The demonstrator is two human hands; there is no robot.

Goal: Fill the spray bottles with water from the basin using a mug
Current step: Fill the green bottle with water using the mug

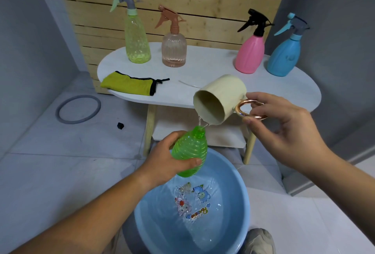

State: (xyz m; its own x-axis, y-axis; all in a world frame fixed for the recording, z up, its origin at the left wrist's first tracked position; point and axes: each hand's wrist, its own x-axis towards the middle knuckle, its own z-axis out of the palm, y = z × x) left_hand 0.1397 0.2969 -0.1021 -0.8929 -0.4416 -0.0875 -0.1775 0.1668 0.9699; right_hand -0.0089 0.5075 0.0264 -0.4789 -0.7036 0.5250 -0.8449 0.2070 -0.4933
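We're mid-pour: right hand (284, 130) grasping cream mug (220, 99) handle, left hand (168, 162) gripping green bottle (189, 151) over near basin (241, 193); next, refill mug.

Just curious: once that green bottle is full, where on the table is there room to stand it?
The widest bare patch on the table lies between the clear bottle and the pink bottle. Another lies at the front right, below the blue bottle. The left end is crowded by the yellow cloth.

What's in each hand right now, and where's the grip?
Left hand wraps the body of the capless green bottle, held over the basin. Right hand pinches the cream mug by its copper ring handle, tipped and pouring.
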